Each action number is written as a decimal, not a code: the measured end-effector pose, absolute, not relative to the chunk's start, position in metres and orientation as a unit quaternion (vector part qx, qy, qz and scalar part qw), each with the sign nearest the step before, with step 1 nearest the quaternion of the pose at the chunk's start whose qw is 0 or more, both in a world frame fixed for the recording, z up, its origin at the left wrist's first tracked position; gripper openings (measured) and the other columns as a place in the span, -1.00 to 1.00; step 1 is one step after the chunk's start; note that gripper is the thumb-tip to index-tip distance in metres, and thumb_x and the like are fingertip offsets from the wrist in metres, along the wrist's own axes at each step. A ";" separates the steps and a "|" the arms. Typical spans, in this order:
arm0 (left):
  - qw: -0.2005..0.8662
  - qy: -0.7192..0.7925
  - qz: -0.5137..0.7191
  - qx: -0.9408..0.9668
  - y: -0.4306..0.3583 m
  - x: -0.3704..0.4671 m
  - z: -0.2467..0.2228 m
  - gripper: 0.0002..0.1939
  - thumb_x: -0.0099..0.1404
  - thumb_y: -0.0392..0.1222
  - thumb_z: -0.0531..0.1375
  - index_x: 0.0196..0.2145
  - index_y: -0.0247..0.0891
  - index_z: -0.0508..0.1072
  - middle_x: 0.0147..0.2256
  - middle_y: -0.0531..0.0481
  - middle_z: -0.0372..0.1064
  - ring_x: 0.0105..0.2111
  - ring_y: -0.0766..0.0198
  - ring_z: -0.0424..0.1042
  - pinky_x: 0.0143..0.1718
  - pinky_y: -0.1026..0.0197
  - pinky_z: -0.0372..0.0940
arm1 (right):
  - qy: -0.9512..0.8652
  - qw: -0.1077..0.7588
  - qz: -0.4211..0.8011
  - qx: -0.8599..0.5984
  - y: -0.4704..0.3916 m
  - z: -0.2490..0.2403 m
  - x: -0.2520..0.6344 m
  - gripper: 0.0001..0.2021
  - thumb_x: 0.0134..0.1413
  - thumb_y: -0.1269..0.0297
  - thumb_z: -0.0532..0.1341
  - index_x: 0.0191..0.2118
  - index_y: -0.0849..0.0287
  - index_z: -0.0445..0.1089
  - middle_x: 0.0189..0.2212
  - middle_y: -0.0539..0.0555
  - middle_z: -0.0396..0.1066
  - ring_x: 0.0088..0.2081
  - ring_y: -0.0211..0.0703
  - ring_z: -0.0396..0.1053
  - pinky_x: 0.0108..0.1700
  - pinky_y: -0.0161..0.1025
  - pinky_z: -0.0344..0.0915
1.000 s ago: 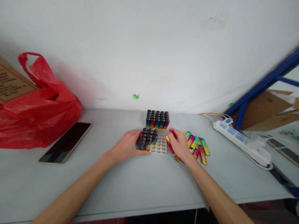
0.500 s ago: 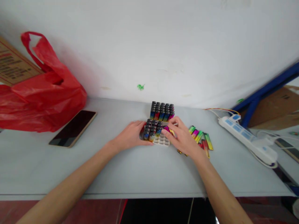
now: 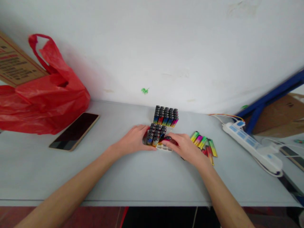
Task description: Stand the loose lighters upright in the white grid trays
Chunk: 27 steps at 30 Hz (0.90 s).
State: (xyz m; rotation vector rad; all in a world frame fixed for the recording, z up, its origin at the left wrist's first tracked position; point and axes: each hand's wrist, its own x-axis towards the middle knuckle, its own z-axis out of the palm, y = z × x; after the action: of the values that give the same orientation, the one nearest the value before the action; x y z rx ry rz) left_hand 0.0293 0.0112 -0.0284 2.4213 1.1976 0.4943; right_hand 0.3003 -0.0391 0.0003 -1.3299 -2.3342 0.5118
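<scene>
A white tray (image 3: 163, 147) with round-cornered holes stands on the table, its left part filled with upright black-topped lighters (image 3: 156, 134). My left hand (image 3: 135, 138) is wrapped round the tray's left side, thumb along the front edge. Over the right part of the tray, my right hand (image 3: 184, 145) pinches a lighter (image 3: 169, 138) with a dark top; its lower end is hidden by the fingers. Behind the tray a block of upright lighters (image 3: 166, 116) stands close by. Loose lighters (image 3: 204, 142) in green, yellow, pink and red lie right of my right hand.
A phone (image 3: 74, 131) lies at the left beside a red plastic bag (image 3: 52, 101) and a cardboard box (image 3: 19, 63). To the right are a white power strip (image 3: 251, 147) with cables, a blue metal frame (image 3: 268, 98) and another cardboard box (image 3: 280, 117). A wall closes off the back.
My right hand has moved slightly lower with a lighter in its fingers, over the tray's right part. Another lighter now stands in the third column. My left hand keeps its hold.
</scene>
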 end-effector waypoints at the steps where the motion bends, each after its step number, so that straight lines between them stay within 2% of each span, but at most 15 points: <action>1: 0.197 0.426 0.179 0.865 0.012 0.029 -0.029 -0.33 0.12 0.36 0.55 -0.06 -0.15 0.51 -0.04 -0.18 0.64 0.02 -0.20 0.62 0.11 -0.08 0.43 | -0.838 0.192 0.160 -0.484 -0.038 -0.001 0.299 -0.66 0.59 -0.02 0.23 -0.19 0.09 0.55 -0.37 0.07 0.60 -0.36 -0.05 0.50 -0.29 -0.22 0.19; 5: 0.199 0.429 0.184 0.862 0.014 0.028 -0.032 -0.32 0.09 0.39 0.54 -0.10 -0.16 0.52 -0.06 -0.19 0.63 -0.01 -0.23 0.62 0.09 -0.11 0.44 | -0.831 0.148 0.088 -0.529 -0.037 -0.003 0.291 -0.58 0.51 -0.09 0.32 -0.32 0.12 0.54 -0.42 0.09 0.57 -0.43 -0.08 0.44 -0.34 -0.20 0.08; 10: 0.194 0.435 0.180 0.861 0.016 0.027 -0.037 -0.30 0.08 0.40 0.53 -0.07 -0.15 0.52 -0.04 -0.19 0.64 0.00 -0.23 0.63 0.12 -0.13 0.45 | -0.847 0.136 0.162 -0.487 -0.038 -0.002 0.284 -0.58 0.49 -0.06 0.35 -0.34 0.14 0.56 -0.36 0.07 0.64 -0.37 -0.14 0.49 -0.31 -0.24 0.10; 14: 0.193 0.434 0.190 0.859 0.017 0.027 -0.037 -0.30 0.09 0.38 0.53 -0.02 -0.14 0.54 0.00 -0.20 0.64 0.03 -0.23 0.63 0.13 -0.14 0.46 | -0.802 0.187 0.148 -0.547 -0.032 0.008 0.304 -0.46 0.63 -0.10 0.14 -0.35 0.12 0.53 -0.45 0.04 0.57 -0.42 -0.15 0.45 -0.31 -0.23 0.10; 17: 0.196 0.441 0.186 0.856 0.017 0.027 -0.035 -0.28 0.09 0.38 0.52 0.00 -0.17 0.55 0.01 -0.23 0.64 0.03 -0.25 0.62 0.15 -0.18 0.46 | -0.693 0.211 0.048 -0.688 -0.023 0.016 0.336 -0.50 0.67 -0.02 0.04 -0.23 0.12 0.57 -0.40 0.10 0.61 -0.34 -0.05 0.52 -0.25 -0.20 0.15; 20: 0.197 0.445 0.186 0.853 0.017 0.027 -0.033 -0.30 0.07 0.38 0.51 -0.04 -0.17 0.55 -0.02 -0.22 0.64 0.01 -0.27 0.63 0.14 -0.21 0.48 | -0.582 0.158 0.026 -0.797 -0.017 0.016 0.367 -0.65 0.63 0.05 0.12 0.00 0.12 0.60 -0.23 0.17 0.68 -0.14 0.07 0.60 -0.16 -0.17 0.24; 22: 0.202 0.440 0.187 0.855 0.018 0.027 -0.032 -0.31 0.07 0.38 0.51 -0.04 -0.15 0.55 -0.02 -0.21 0.65 0.01 -0.29 0.63 0.12 -0.21 0.48 | -0.548 0.101 0.062 -0.828 -0.016 0.011 0.377 -0.65 0.57 0.01 0.20 0.15 0.13 0.56 -0.10 0.22 0.70 -0.02 0.16 0.61 -0.10 -0.13 0.31; 24: 0.207 0.435 0.186 0.857 0.018 0.027 -0.031 -0.32 0.09 0.38 0.50 -0.03 -0.14 0.55 -0.01 -0.21 0.65 0.01 -0.28 0.63 0.12 -0.21 0.48 | -0.545 0.059 0.082 -0.832 -0.017 0.006 0.377 -0.57 0.51 -0.03 0.28 0.26 0.15 0.51 0.04 0.29 0.66 0.08 0.22 0.59 -0.06 -0.09 0.36; 27: 0.206 0.429 0.199 0.857 0.018 0.027 -0.032 -0.34 0.10 0.37 0.49 -0.04 -0.12 0.57 -0.02 -0.20 0.65 0.00 -0.25 0.63 0.10 -0.19 0.49 | -0.583 0.040 0.070 -0.808 -0.016 -0.002 0.364 -0.59 0.51 0.07 0.29 0.29 0.16 0.48 0.12 0.34 0.61 0.14 0.24 0.55 0.03 -0.05 0.39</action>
State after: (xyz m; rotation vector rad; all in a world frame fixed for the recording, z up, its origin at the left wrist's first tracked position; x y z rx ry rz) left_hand 0.0266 0.0181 -0.0322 2.3865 1.1949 0.5537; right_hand 0.3640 -0.0159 -0.0021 -2.4764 -1.7870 0.2138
